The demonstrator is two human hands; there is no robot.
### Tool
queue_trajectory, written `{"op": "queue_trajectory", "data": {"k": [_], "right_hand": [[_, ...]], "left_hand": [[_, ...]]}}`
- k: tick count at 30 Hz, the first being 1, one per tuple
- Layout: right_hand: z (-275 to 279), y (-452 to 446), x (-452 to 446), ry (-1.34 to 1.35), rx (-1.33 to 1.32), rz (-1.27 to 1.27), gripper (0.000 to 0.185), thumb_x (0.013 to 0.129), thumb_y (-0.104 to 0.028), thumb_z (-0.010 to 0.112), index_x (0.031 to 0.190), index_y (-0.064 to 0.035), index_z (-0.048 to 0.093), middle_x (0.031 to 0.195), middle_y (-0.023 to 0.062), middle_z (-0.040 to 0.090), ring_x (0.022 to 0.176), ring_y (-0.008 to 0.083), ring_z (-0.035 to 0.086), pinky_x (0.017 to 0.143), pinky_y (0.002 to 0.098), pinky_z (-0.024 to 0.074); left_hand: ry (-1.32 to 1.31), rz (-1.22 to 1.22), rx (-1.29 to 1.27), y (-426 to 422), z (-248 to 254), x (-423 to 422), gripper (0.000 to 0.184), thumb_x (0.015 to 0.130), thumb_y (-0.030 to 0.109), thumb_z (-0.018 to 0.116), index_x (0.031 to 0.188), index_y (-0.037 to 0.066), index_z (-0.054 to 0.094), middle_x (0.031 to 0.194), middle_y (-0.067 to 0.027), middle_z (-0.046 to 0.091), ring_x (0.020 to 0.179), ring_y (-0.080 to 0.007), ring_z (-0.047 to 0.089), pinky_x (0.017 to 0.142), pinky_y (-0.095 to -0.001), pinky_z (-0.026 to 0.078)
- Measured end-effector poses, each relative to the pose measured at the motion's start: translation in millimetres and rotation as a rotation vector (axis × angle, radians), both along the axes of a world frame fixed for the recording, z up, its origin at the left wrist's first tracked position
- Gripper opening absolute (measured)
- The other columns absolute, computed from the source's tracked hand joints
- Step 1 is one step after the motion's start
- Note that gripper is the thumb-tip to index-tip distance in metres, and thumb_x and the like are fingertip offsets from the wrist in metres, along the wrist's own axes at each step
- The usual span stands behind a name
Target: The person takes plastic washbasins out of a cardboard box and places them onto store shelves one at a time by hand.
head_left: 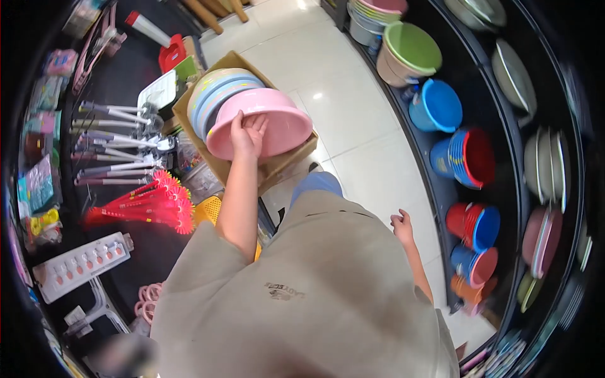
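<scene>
My left hand (pixel 250 133) is palm up, fingers stretched out, against a pink plastic basin (pixel 287 135). The fingers lie over the basin's wall and are not wrapped round it. Behind the pink basin, blue and cream basins (pixel 217 85) stand on edge in an open cardboard box (pixel 183 113). On the other side of my body, my right hand (pixel 401 225) hangs over the floor with loosely curled, slightly parted fingers. It holds nothing that I can see.
Shelves on the right hold a green-lined bucket (pixel 413 50), a blue bucket (pixel 436 106), red buckets (pixel 479 157) and metal bowls (pixel 513 72). On the left, a dark display carries red flower-tipped sticks (pixel 151 205), grey-handled brushes (pixel 120 135) and a hook strip (pixel 82 266). Tiled floor (pixel 372 164) runs between.
</scene>
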State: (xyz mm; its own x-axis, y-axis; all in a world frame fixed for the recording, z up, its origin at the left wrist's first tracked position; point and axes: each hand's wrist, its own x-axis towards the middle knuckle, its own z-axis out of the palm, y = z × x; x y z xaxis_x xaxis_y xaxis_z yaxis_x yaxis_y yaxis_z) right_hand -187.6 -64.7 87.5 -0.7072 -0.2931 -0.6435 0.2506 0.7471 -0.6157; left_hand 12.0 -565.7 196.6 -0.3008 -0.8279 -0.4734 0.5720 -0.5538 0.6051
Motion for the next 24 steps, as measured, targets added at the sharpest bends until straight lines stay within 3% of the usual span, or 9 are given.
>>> {"op": "queue_trajectory", "data": {"k": [3,7,12,18,20,24], "right_hand": [[29,24,46,-0.068,-0.094,-0.146,0.054,0.085,-0.022,0.059,0.131,-0.0020,0.039,0.106,0.0087,0.060,0.095,0.0175,0.056,0.083,0.0298,0.0443],[48,71,92,-0.130,-0.182,-0.306,0.056,0.087,-0.026,0.059,0.133,-0.0043,0.037,0.109,0.0073,0.059,0.097,0.0170,0.056,0.082,0.0315,0.0452],[98,104,111,-0.053,-0.290,-0.493,0.055,0.088,-0.028,0.059,0.134,-0.0060,0.036,0.116,0.0072,0.057,0.101,0.0175,0.055,0.083,0.0333,0.0453],[159,146,106,0.227,-0.517,-0.582,0.055,0.088,-0.020,0.057,0.137,-0.0079,0.034,0.128,0.0126,0.050,0.110,0.0216,0.052,0.092,0.0357,0.0415],[180,157,101,0.480,-0.577,-0.720,0.065,0.083,-0.015,0.065,0.138,-0.0059,0.031,0.135,0.0157,0.042,0.114,0.0244,0.050,0.097,0.0353,0.0394],[206,184,100,0.701,-0.395,-0.780,0.071,0.081,-0.011,0.067,0.140,-0.0067,0.028,0.138,0.0155,0.037,0.120,0.0259,0.046,0.099,0.0354,0.0395]], "left_hand": [[0.136,-0.224,-0.093,51,57,-21,0.046,0.090,0.036,0.044,0.118,0.000,0.049,0.123,-0.0241,0.052,0.120,-0.0420,0.046,0.103,-0.0537,0.032],[0.284,-0.407,-0.143,123,100,-48,0.058,0.087,0.041,0.043,0.128,-0.001,0.041,0.126,-0.0247,0.049,0.124,-0.0426,0.040,0.105,-0.0551,0.027],[0.539,-0.727,-0.177,205,142,-91,0.062,0.086,0.038,0.045,0.132,-0.003,0.034,0.136,-0.0267,0.038,0.130,-0.0443,0.031,0.108,-0.0551,0.022],[0.689,-1.158,-0.244,307,183,-137,0.074,0.079,0.042,0.053,0.134,-0.002,0.031,0.142,-0.0233,0.033,0.132,-0.0417,0.028,0.111,-0.0552,0.013],[0.860,-1.322,-0.124,338,184,-145,0.074,0.078,0.041,0.055,0.133,-0.002,0.032,0.141,-0.0221,0.034,0.133,-0.0406,0.027,0.112,-0.0555,0.012],[1.030,-1.613,-0.001,389,188,-160,0.067,0.077,0.042,0.055,0.131,0.006,0.040,0.139,-0.0182,0.039,0.132,-0.0395,0.028,0.112,-0.0553,0.011]]}}
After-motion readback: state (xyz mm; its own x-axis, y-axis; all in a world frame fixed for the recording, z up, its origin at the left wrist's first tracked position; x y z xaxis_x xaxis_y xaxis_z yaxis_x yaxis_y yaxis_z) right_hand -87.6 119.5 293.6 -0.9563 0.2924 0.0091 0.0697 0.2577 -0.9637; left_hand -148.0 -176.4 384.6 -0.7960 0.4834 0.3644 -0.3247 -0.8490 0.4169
